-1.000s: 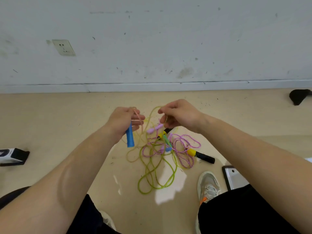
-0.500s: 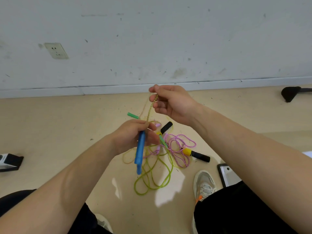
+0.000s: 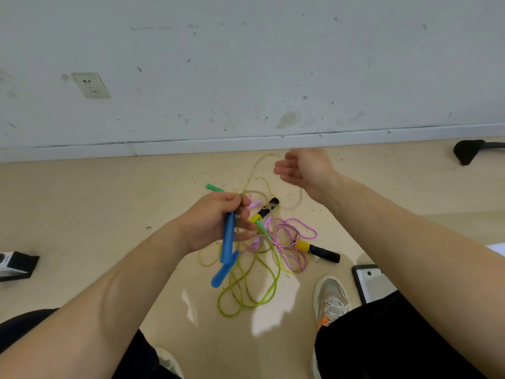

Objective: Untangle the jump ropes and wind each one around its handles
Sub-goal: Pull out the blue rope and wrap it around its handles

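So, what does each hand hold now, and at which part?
The left hand grips a blue handle near its upper end. The right hand is blurred; a thin rope loops up beside it, but a hold cannot be told.

Two blue plastic jump-rope handles point(image 3: 228, 242) hang in your left hand point(image 3: 213, 222), above a floor tangle of translucent yellow-green rope point(image 3: 277, 281), pink braided rope point(image 3: 296, 259) and two yellow-and-black handles point(image 3: 318, 250).

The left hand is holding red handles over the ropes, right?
Not quite. The handles in the left hand are blue, not red. The head view shows it holding them over the ropes.
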Demonstrator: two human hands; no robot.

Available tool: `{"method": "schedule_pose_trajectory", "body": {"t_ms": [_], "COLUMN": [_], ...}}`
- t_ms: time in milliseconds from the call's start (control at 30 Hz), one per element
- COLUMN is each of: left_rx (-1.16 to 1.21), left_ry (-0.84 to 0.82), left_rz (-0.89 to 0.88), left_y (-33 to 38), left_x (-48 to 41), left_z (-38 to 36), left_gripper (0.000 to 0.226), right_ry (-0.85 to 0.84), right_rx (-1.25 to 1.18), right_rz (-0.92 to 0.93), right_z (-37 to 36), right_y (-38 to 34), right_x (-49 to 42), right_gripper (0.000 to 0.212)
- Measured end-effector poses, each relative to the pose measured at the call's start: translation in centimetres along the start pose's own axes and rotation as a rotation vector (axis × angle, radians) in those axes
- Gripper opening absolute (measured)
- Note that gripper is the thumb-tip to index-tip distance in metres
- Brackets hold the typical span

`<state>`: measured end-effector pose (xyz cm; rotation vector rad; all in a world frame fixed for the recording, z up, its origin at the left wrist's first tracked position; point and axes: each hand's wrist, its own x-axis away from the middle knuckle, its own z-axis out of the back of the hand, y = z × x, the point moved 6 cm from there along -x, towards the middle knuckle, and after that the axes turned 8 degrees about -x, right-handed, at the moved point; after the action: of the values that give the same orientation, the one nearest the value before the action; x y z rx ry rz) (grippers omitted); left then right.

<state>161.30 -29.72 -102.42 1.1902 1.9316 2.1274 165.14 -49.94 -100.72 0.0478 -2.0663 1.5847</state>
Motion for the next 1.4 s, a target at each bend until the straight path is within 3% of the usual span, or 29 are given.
{"method": "schedule_pose_trajectory", "body": {"t_ms": [167,300,433,500,567,700,833,933,1100,1300,1400], "left_rx": [0.283,0.460,0.513,0.562,0.609,0.598,0.429,0.245,0.196,0.149,0.147], "left_ry": [0.108,0.171,0.265,0.333,0.376,0.345,0.374,0.405,0.316,0.513,0.480], "left_rz": [-0.044,-0.053,-0.082,-0.095,-0.089,-0.077,-0.107,-0.085,-0.024,0.028,0.059], "left_y": [1.5,1.9,2.2,2.1,1.9,1.9,2.2,2.0,1.5,0.6,0.2], "left_x": [-0.2,-0.2,0.0,0.0,0.1,0.0,0.0,-0.1,0.0,0.0,0.0], "left_z": [0.6,1.8,3.5,4.8,5.6,4.9,4.7,5.2,3.4,4.8,4.8], "left_gripper": [0.029,0.028,0.029,0.029,0.029,0.028,0.026,0.027,0.031,0.032,0.031], "right_ry": [-0.240,-0.418,-0.562,-0.631,-0.665,-0.681,-0.703,-0.627,-0.509,-0.419,-0.372], "right_rx": [0.453,0.495,0.374,0.414,0.522,0.608,0.562,0.448,0.277,0.161,0.156], "right_rz": [-0.048,-0.092,-0.227,-0.262,-0.194,-0.027,-0.002,0.023,0.031,0.026,0.041], "right_z": [-3.5,-6.0,-6.1,-6.1,-6.4,-7.2,-7.4,-6.9,-5.8,-5.4,-5.0], "right_y": [3.7,6.5,7.6,7.6,7.5,7.3,6.5,5.2,3.4,3.2,2.9], "right_x": [2.5,4.4,4.9,5.1,5.2,5.3,5.4,4.7,3.8,3.6,3.3], "right_gripper": [0.016,0.033,0.046,0.044,0.028,0.020,0.012,0.014,0.013,0.018,0.019]}}
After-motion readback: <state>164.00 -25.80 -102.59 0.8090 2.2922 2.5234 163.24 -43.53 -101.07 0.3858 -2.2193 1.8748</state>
